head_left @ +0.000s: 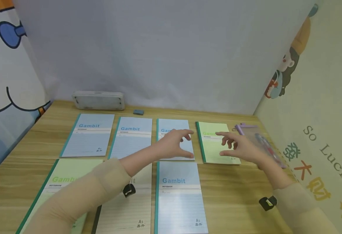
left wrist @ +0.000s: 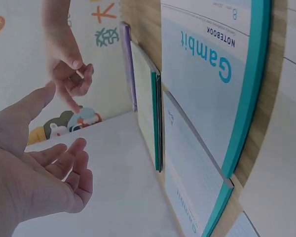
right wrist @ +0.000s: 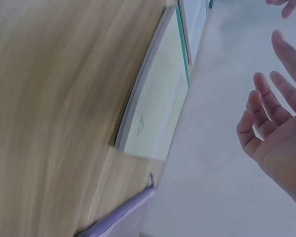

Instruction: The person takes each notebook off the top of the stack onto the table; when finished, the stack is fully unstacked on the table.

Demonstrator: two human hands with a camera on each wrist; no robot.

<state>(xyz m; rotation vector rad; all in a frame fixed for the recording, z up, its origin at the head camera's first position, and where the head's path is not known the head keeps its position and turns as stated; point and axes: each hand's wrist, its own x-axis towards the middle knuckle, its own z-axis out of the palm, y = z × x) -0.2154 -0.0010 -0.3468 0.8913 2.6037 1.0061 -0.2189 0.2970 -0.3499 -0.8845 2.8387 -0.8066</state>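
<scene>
My left hand (head_left: 174, 145) hovers over the blue "Gambit" notebook (head_left: 175, 125) in the back row, fingers and thumb loosely bent with nothing between them. Raised in the same way, my right hand (head_left: 239, 148) overlaps the right edge of a green notebook (head_left: 209, 152) with a dark green spine. In the left wrist view both hands are apart from the notebooks, and that green notebook (left wrist: 144, 84) lies above another dark edge. From the right wrist, the right hand (right wrist: 281, 118) shows empty, with the green notebook (right wrist: 153, 103) below it on the wood.
More blue notebooks (head_left: 90, 136) line the back row; a front blue one (head_left: 178, 201), a beige one (head_left: 127, 211) and a green one (head_left: 50, 198) lie nearer. A purple-edged clear pouch (head_left: 251, 130) is at right. A white case (head_left: 99, 100) and grey eraser-like block (head_left: 138, 112) sit behind.
</scene>
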